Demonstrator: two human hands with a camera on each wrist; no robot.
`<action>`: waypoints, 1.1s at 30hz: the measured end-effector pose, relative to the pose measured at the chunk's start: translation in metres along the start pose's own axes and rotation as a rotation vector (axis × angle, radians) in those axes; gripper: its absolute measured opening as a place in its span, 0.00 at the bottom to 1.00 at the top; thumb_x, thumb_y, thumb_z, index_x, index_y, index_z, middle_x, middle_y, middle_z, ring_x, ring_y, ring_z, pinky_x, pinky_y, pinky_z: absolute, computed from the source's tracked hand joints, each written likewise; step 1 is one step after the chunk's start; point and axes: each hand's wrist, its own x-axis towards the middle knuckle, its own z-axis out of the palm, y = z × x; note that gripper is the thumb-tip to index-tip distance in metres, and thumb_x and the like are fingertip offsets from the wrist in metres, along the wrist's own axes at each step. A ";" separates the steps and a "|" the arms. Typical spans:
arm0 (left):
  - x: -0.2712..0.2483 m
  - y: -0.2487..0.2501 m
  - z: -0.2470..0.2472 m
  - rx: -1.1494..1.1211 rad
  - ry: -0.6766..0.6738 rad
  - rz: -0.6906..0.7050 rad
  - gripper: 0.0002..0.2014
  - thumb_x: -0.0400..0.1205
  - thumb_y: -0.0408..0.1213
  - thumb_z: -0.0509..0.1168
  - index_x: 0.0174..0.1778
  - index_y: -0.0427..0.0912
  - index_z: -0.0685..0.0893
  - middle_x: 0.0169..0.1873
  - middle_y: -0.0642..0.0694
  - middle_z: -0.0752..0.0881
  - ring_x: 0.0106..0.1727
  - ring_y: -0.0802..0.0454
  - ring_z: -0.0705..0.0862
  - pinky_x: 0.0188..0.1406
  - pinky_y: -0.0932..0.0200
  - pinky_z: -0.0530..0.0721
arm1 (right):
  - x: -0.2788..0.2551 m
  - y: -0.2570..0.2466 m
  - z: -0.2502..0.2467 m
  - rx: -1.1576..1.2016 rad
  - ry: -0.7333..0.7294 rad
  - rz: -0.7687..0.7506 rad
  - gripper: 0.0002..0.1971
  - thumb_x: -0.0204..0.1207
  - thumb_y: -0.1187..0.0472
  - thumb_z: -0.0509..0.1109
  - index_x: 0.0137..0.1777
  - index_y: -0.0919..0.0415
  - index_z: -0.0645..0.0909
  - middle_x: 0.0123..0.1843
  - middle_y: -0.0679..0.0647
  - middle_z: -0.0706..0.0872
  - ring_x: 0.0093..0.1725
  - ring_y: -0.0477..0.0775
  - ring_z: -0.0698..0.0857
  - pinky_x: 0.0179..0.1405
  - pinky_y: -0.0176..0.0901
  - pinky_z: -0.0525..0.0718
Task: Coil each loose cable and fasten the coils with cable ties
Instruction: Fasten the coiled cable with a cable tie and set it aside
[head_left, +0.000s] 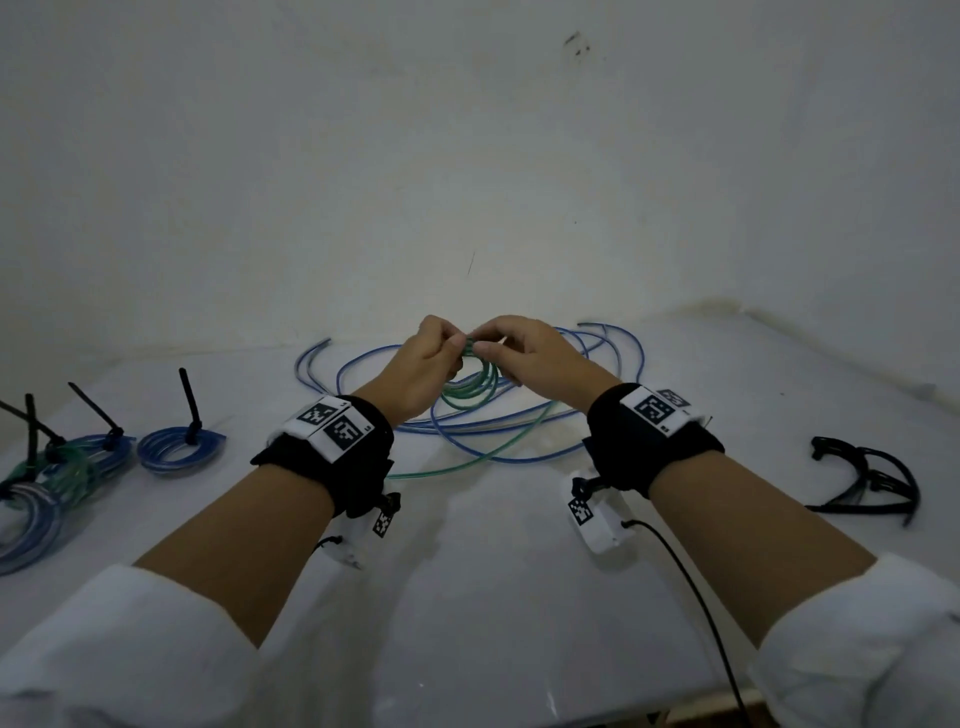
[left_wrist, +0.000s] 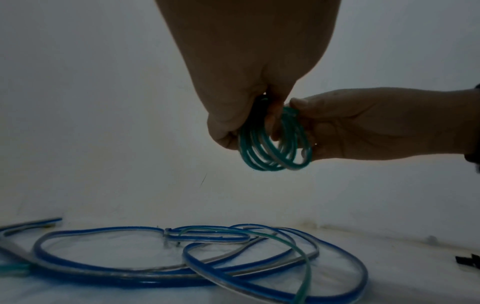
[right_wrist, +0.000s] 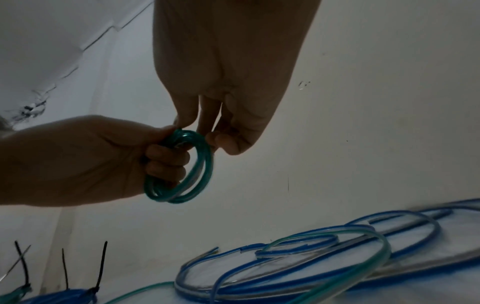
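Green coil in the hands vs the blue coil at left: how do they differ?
The green coil is held above the table by the left hand and right hand; the blue coil lies flat. Blue carries a black tie; green shows none and trails loose cable. Both are small round multi-loop coils.

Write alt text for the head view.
Both hands, left hand and right hand, hold a small green cable coil above a white table. Loose blue cables lie beneath, tied coils at left, spare black ties at right.
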 end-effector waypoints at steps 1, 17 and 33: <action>0.001 0.001 0.002 -0.021 -0.008 0.003 0.05 0.87 0.35 0.51 0.50 0.36 0.66 0.32 0.47 0.74 0.32 0.55 0.71 0.35 0.62 0.70 | -0.002 0.001 -0.002 0.045 -0.006 0.040 0.09 0.80 0.59 0.67 0.56 0.63 0.82 0.33 0.42 0.81 0.25 0.37 0.75 0.29 0.30 0.73; 0.020 0.039 0.074 -0.417 -0.372 -0.103 0.16 0.88 0.34 0.46 0.44 0.37 0.77 0.33 0.45 0.73 0.37 0.52 0.74 0.40 0.64 0.77 | -0.057 0.021 -0.079 0.170 0.131 0.169 0.01 0.80 0.68 0.66 0.48 0.63 0.78 0.34 0.53 0.83 0.24 0.40 0.74 0.24 0.30 0.71; 0.038 0.078 0.192 -0.071 -0.401 0.244 0.15 0.88 0.35 0.46 0.37 0.46 0.70 0.32 0.47 0.70 0.33 0.53 0.67 0.36 0.63 0.68 | -0.180 0.078 -0.227 -0.629 -0.067 0.739 0.10 0.74 0.72 0.69 0.50 0.60 0.87 0.43 0.54 0.84 0.39 0.51 0.82 0.35 0.38 0.81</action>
